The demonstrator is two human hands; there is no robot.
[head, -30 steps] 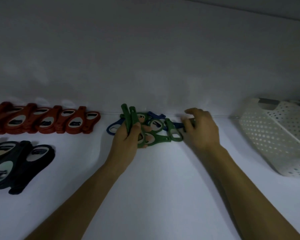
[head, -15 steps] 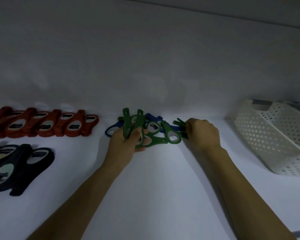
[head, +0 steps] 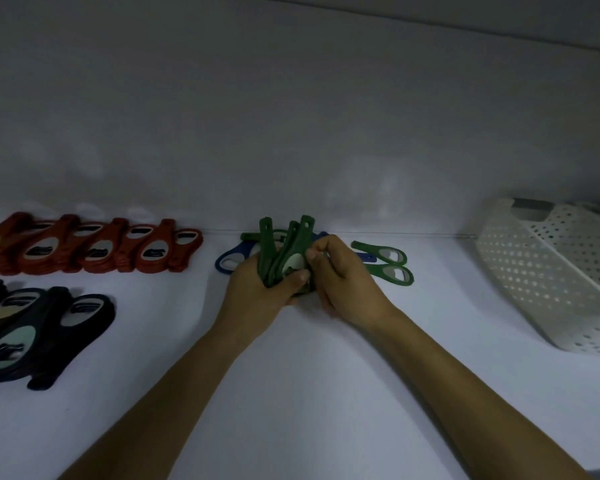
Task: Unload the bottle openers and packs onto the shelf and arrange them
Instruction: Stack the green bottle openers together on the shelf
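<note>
My left hand grips a bunch of green bottle openers upright, handles pointing up, near the back of the white shelf. My right hand pinches one of the openers in that bunch from the right side. Two more green openers lie flat on the shelf to the right of my right hand. A blue opener lies flat behind my left hand, partly hidden.
A row of red openers lines the back left of the shelf. Dark blue-black openers lie in front of them at the left edge. A white perforated basket sits tilted at the right.
My right hand moved left from the shelf's back to the bunch in my left hand. The green openers were gathered into that bunch, leaving two lying flat on the right.
</note>
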